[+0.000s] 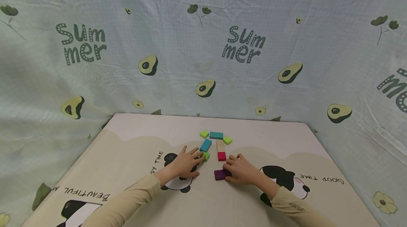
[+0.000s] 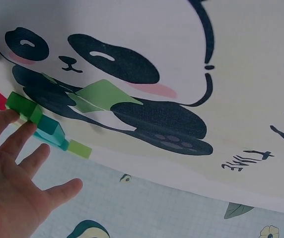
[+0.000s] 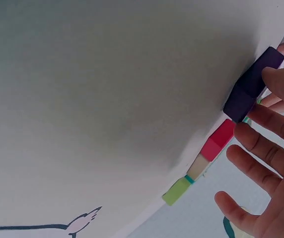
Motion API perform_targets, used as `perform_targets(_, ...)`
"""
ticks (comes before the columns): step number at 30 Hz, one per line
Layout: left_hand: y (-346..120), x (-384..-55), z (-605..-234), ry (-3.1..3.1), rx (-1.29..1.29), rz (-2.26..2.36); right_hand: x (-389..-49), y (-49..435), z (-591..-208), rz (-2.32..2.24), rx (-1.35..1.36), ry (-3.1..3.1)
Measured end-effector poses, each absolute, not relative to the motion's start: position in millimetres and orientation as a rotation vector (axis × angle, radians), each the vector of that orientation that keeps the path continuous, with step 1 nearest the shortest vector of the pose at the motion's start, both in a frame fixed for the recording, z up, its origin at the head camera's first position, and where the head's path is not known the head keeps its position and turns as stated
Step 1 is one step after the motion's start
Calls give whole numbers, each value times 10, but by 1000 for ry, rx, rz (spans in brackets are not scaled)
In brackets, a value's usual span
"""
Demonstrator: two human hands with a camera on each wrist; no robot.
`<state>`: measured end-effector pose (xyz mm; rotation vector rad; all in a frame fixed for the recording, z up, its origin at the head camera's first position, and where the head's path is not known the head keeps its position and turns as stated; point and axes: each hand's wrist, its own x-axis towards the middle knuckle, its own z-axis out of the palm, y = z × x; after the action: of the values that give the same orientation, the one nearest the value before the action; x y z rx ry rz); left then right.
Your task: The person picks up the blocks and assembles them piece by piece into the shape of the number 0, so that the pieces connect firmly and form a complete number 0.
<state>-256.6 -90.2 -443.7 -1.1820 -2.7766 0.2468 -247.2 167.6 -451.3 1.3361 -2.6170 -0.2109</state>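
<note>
My right hand [image 1: 242, 171] pinches a dark purple block [image 1: 220, 175] between thumb and fingers, close over the table at the near end of a ring of blocks. The right wrist view shows the thumb across this purple block [image 3: 251, 87]. My left hand [image 1: 184, 164] lies with fingers spread, fingertips touching a small green block [image 2: 25, 106] at the ring's left side. A blue block [image 1: 206, 145] sits just beyond that green one. Across from it, a red block [image 1: 221, 156] adjoins a beige block [image 1: 220, 146], near the right fingertips.
At the far end of the ring lie a teal block [image 1: 216, 135] and two light green blocks, one on its left [image 1: 204, 134] and one on its right [image 1: 227, 140]. The table [image 1: 127, 138] has printed pandas and lettering. A patterned curtain [image 1: 178, 46] hangs behind its far edge.
</note>
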Motion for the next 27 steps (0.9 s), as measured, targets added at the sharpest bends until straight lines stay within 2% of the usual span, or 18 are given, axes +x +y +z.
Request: perform_targets(27,-914,-2546,-4422,-2762,-1191,227,-2228,1622,-4534,-193,1337,-2653)
